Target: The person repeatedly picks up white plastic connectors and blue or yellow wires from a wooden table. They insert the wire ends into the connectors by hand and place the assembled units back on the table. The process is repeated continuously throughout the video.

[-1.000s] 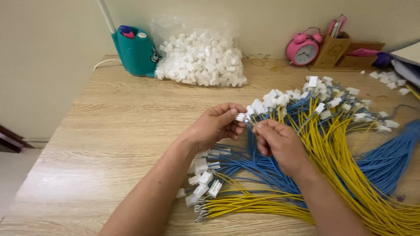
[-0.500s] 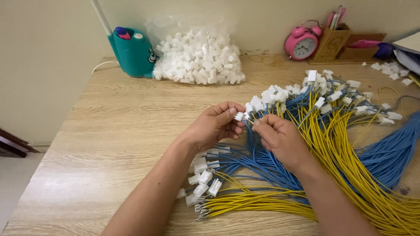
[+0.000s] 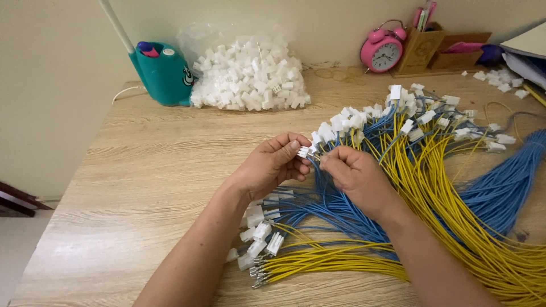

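Lamp base: at far left we see a teal plastic lamp base (image 3: 164,73) against the wall.
Bag: beside it a clear bag of white plastic connector housings (image 3: 250,77), within reach.
Left hand: our left hand (image 3: 272,166) pinches a small white plastic connector (image 3: 304,152) above the pale wooden worktop (image 3: 142,187), steadying it.
Right hand: our right hand (image 3: 355,176) pinches a thin wire end just beside it.
Wires: yellow and blue wire bundles (image 3: 443,187) fan out rightward.
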